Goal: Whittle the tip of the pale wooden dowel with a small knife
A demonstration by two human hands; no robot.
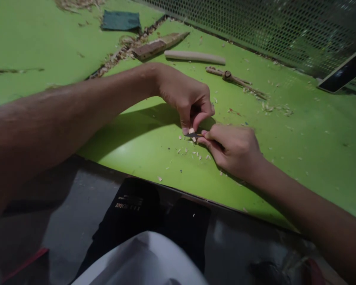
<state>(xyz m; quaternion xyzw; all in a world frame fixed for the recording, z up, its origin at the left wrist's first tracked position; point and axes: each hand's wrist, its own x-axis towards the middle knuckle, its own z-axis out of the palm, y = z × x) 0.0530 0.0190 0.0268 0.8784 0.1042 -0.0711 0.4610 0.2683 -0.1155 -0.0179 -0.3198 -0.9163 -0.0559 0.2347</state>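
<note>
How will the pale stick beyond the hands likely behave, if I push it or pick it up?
The pale stick should stay stiff when lifted, as it looks like one solid piece of wood. Pushed, it may rock or roll a little, since its sides look rounded. Its slight bend could soon stop that rolling.

On the table (314, 158), a knife (192, 135) reaches from the right hand (235, 146) to a bit of wood (191, 130) under the left hand (188, 95). Wood chips (199, 157) lie before them. Behind the hands, from left to right, there are a cloth (121, 20), a stake (160, 45), a stick (195, 57) and a twig (235, 81). Behind the last three stands a screen (255, 31).
</note>
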